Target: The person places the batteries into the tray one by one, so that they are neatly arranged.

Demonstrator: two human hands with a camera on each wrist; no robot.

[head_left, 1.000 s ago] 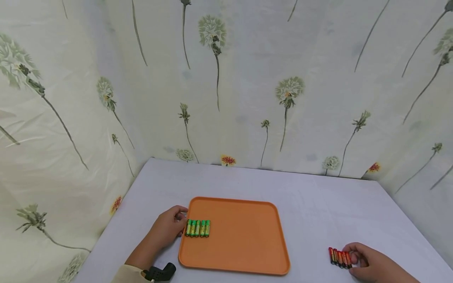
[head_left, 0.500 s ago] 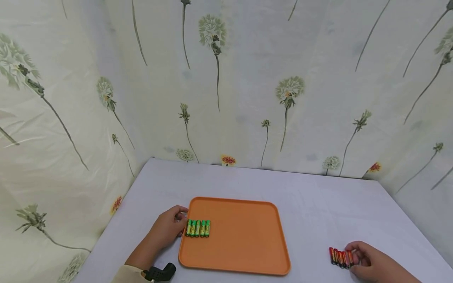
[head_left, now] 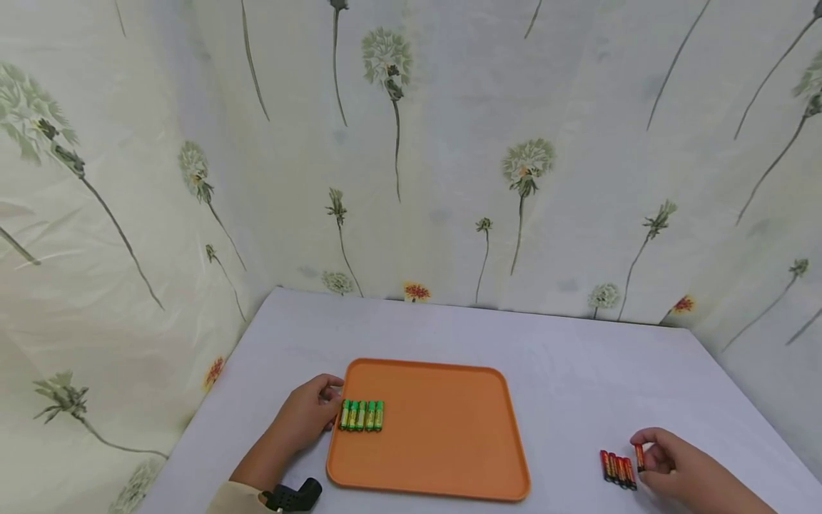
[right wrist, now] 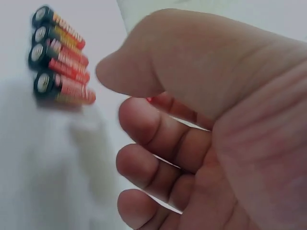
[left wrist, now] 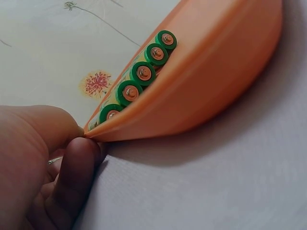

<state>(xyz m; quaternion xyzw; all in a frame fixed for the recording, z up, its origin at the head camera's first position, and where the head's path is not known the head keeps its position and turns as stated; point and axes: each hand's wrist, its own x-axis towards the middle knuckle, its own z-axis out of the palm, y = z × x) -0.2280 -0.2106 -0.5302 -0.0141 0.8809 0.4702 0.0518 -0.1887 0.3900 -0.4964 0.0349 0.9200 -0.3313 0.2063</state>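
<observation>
An orange tray (head_left: 443, 428) lies on the table, and my left hand (head_left: 307, 414) pinches its left rim between thumb and finger. Several green batteries (head_left: 362, 415) stand side by side in a row inside that rim; their button ends show in the left wrist view. Off to the right, my right hand (head_left: 677, 467) holds one red battery (head_left: 639, 457) upright between thumb and index finger. In the right wrist view the thumb hides nearly all of it. Just left of that hand, several red-and-black batteries (head_left: 618, 470) lie in a row on the table.
A white cloth (head_left: 571, 385) covers the table. Behind and at the sides hangs a curtain (head_left: 449, 143) with a dandelion print. A dark wrist strap (head_left: 294, 494) sits on the left forearm, close to the tray's near left corner.
My right hand has taken the rightmost red battery off the row and drawn it slightly right and up. The left hand keeps its hold on the tray rim.
</observation>
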